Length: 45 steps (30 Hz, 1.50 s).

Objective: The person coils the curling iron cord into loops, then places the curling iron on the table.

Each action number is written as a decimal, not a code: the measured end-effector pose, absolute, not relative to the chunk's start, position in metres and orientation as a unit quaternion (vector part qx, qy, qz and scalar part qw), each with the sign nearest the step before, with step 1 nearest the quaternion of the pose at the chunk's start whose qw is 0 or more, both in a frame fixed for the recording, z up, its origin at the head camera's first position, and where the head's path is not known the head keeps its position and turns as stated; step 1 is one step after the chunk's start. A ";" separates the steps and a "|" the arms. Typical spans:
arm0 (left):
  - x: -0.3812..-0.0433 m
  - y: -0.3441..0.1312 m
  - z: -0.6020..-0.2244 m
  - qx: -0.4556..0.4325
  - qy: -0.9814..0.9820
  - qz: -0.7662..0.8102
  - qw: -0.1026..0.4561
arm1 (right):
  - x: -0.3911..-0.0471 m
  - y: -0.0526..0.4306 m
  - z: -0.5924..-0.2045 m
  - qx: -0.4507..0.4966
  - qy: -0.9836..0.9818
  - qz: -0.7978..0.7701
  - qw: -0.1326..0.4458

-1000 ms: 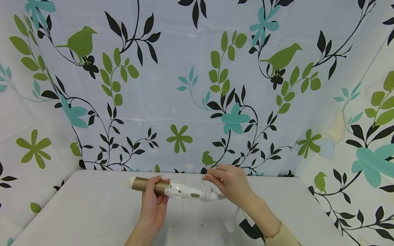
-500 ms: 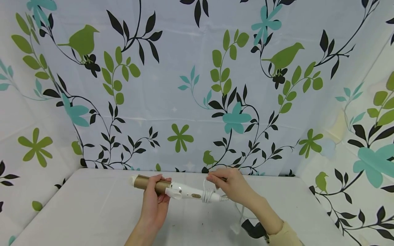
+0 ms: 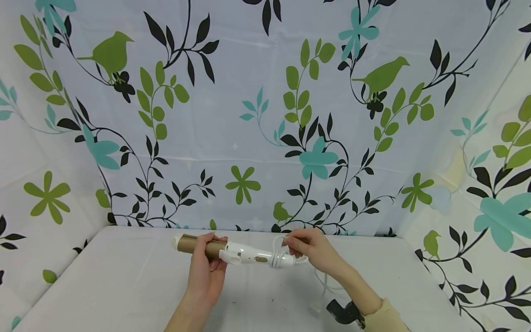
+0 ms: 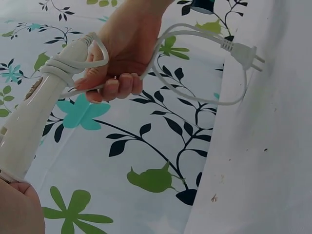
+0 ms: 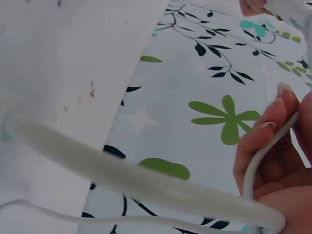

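Note:
A curling iron with a gold barrel and white handle is held roughly level above the table, its barrel end to the left. My left hand grips the barrel. Several turns of white cord wrap the handle's end. Between the thumb and curled fingers of my right hand a stretch of that cord is pinched, just beyond the wraps. The rest of the cord loops from this hand and ends in a two-pin plug, hanging free in the left wrist view. Blurred cord crosses close to the camera in the right wrist view.
The white tabletop has a few small specks. A cloth printed with birds, leaves and flowers hangs behind it and along both sides. A black device sits beside the right wrist, near a beige sleeve.
The right hand, still pinching cord, has shifted slightly right and down. A cord loop now shows beside its fingers. The left hand and curling iron have barely moved.

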State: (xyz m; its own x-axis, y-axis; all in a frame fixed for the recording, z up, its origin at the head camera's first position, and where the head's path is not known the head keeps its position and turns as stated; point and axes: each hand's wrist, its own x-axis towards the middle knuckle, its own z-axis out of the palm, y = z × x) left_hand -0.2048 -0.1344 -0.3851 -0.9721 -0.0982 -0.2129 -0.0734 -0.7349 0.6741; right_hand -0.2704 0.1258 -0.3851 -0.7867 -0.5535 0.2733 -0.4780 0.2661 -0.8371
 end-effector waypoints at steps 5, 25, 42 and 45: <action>-0.205 -0.137 -0.383 0.117 -0.357 -0.927 0.002 | -0.265 0.122 -0.396 -0.297 0.797 -0.526 0.000; -0.201 -0.142 -0.376 0.116 -0.319 -0.941 0.005 | -0.239 0.095 -0.419 -0.355 0.812 -0.413 -0.210; -0.203 -0.140 -0.377 0.123 -0.289 -0.949 0.037 | -0.223 0.089 -0.427 -0.283 0.924 -0.054 -0.251; -0.203 -0.140 -0.377 0.127 -0.285 -0.949 0.040 | -0.218 0.087 -0.429 -0.306 0.925 -0.009 -0.223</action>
